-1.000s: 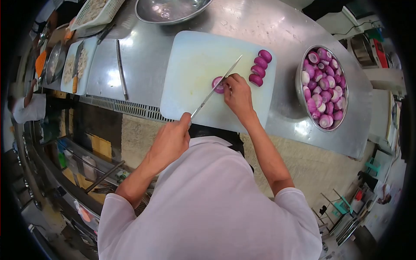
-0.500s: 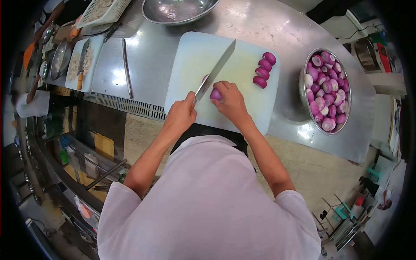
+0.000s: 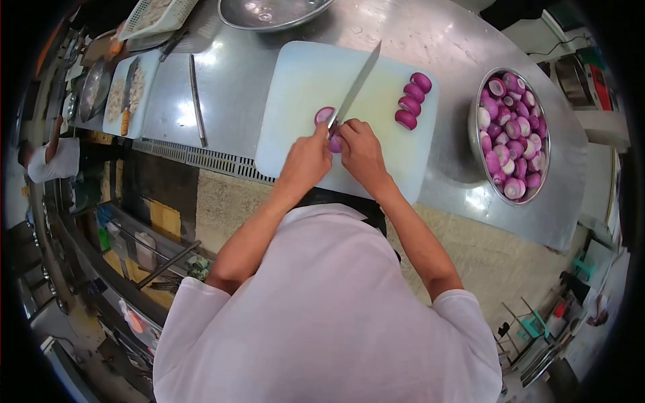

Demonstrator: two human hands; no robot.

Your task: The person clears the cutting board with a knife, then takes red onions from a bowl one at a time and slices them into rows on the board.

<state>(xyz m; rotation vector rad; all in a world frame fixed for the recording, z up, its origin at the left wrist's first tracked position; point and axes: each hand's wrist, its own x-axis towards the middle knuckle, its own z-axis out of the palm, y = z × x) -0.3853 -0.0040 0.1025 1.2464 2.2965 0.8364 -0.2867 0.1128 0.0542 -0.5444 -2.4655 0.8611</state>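
Note:
My left hand [image 3: 307, 160] is closed around the handle of a long kitchen knife [image 3: 361, 82], whose blade points away to the upper right. The fingers of my right hand [image 3: 363, 153] grip a purple onion piece [image 3: 335, 144] on the white cutting board [image 3: 295, 77]. The knife's heel end is right against that piece, partly hidden by my fingers. Just left of the blade lies another onion piece [image 3: 324, 115]. Several peeled purple onions [image 3: 410, 105] form a row at the board's right side.
An oval steel bowl [image 3: 475, 141] heaped with peeled onions stands to the right. At the far edge is a steel basin [image 3: 269, 25]. A thin dark rod [image 3: 197, 101] lies left of my board, near a second board [image 3: 147, 87] with another knife. A person [image 3: 55, 160] stands far left.
The knife has shifted right, onto the onion piece in my right hand. My left hand has come closer to my right. The piece left of the blade now shows more fully.

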